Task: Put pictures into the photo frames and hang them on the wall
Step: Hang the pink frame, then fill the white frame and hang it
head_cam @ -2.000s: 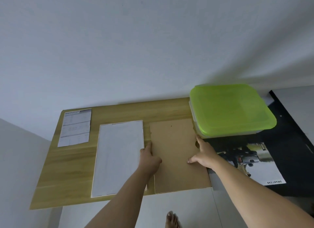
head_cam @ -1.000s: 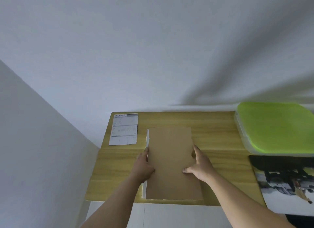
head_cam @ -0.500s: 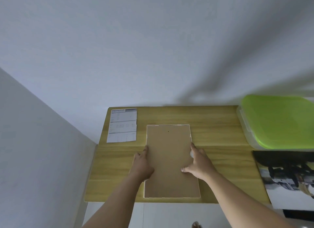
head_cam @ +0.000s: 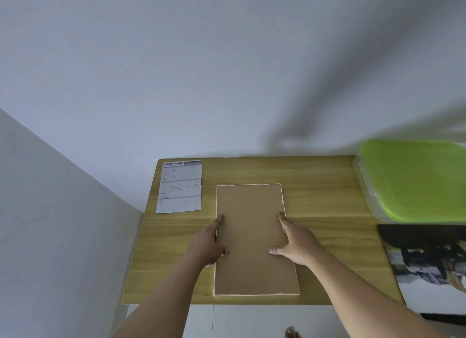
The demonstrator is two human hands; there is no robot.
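Looking down through the head view, we can read only one word: "SPECIFICATION", the heading of a white sheet [head_cam: 179, 187] lying flat at the far left corner of the desk [head_cam: 327, 211]. The rows of print under that heading are too small for us to make out, and we find no other legible label or brand.

The photo frame [head_cam: 254, 274] lies face down in the middle of the desk. Its brown backing board [head_cam: 252, 206] is turned up and a thin white rim shows round the edges. Its long axis runs straight away from us, from the desk's near edge towards the wall [head_cam: 227, 73], so the short ends face us and the wall. A small dark dot sits near the far end of the board, about on its centre line.

Our left hand [head_cam: 208, 244] rests against the frame's left long edge, with a finger stretched along it and the thumb laid on the board. Our right hand [head_cam: 295, 244] is on the right long edge, fingers straight along the rim and the thumb spread wide, pressing flat on the board. Neither hand curls round anything; both lie flat and spread.

A clear box [head_cam: 416, 181] with a lime-green lid stands at the desk's far right corner, well apart from the frame. Nearer us than the box, by the desk's right end, lies a printed picture [head_cam: 428, 269], dark at the top and white at the bottom; its subject is too blurred for us to name. Toes [head_cam: 291, 334] show on the floor below the desk's near edge.
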